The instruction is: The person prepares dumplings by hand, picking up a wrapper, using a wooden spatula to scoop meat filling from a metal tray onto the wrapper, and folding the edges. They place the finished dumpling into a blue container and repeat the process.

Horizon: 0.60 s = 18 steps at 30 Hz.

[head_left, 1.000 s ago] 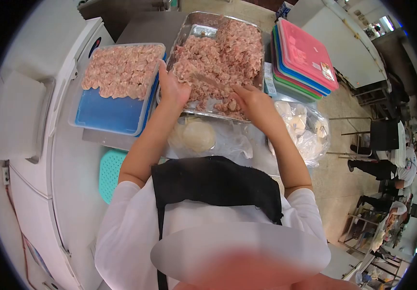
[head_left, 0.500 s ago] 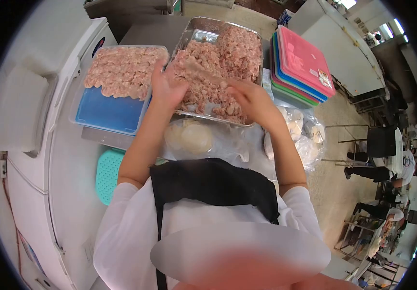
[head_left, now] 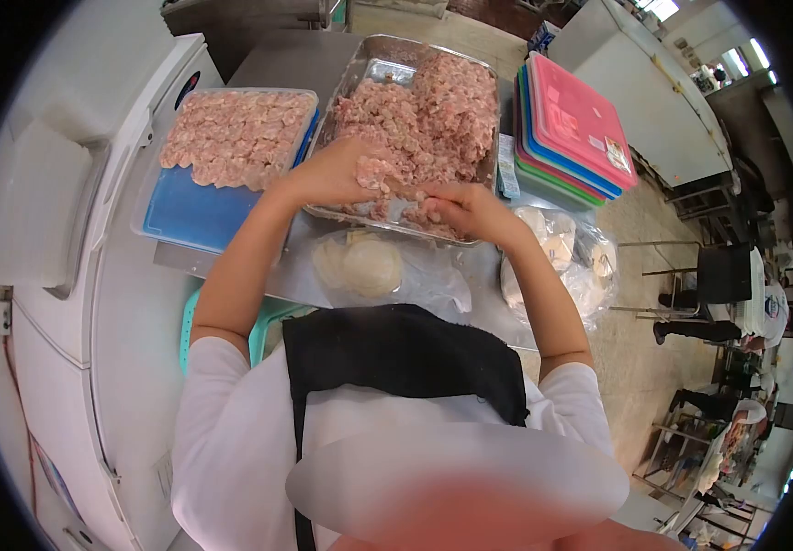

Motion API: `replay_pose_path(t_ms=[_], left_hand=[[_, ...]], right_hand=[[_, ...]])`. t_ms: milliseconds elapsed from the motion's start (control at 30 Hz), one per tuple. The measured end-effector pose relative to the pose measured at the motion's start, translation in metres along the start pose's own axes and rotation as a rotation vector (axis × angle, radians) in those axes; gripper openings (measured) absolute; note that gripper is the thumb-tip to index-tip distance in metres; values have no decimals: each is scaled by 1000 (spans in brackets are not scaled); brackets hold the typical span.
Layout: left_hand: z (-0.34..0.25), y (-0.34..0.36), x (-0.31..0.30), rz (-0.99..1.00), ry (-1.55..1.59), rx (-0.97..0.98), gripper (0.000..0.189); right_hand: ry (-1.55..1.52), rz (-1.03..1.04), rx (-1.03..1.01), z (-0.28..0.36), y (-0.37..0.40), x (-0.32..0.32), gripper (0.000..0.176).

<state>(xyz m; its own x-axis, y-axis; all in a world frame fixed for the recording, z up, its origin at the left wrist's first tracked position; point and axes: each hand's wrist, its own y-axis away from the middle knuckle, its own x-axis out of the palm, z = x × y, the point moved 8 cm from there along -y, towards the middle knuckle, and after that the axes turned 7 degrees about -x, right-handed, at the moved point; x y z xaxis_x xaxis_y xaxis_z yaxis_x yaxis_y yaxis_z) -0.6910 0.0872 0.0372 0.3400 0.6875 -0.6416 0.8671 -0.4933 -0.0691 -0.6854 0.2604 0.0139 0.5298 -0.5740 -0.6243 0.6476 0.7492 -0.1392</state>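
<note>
A deep metal tray (head_left: 334, 138) holds a large heap of pinkish ground meat (head_left: 456, 101). Over its near left part, my left hand (head_left: 337, 173) curls around a small lump of meat at the fingers. My right hand (head_left: 474, 209) is at the tray's near edge, fingers bent together and pointing toward the left hand. Whatever sits in the right fingers is too small and blurred to name. To the left, a blue-bottomed plastic tray (head_left: 208, 216) bears rows of meat-filled pieces (head_left: 231, 133). Pale round wrappers (head_left: 373, 266) lie in clear plastic before the metal tray.
Stacked coloured lids or trays (head_left: 580, 119), pink on top, stand at the right. Beside my right forearm are bagged pale rounds (head_left: 566, 257). A turquoise basket (head_left: 190, 331) sits low at left, near a white appliance (head_left: 130, 303). Other people work far right.
My left hand has moved from the tray's left rim inward and nearer me, its palm turning over. My right hand has shifted slightly down, toward the near edge.
</note>
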Motion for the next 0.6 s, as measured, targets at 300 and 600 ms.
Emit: replay_pose_path(t_ms=[300,600], left_hand=[[90,-15,25,-130,444,-261,45],[3,6,-11,-200,312,-73,46]], right_hand=[[681,-207,25,-4,3,0,27],[43,-255,219,-11,30,-48,33]])
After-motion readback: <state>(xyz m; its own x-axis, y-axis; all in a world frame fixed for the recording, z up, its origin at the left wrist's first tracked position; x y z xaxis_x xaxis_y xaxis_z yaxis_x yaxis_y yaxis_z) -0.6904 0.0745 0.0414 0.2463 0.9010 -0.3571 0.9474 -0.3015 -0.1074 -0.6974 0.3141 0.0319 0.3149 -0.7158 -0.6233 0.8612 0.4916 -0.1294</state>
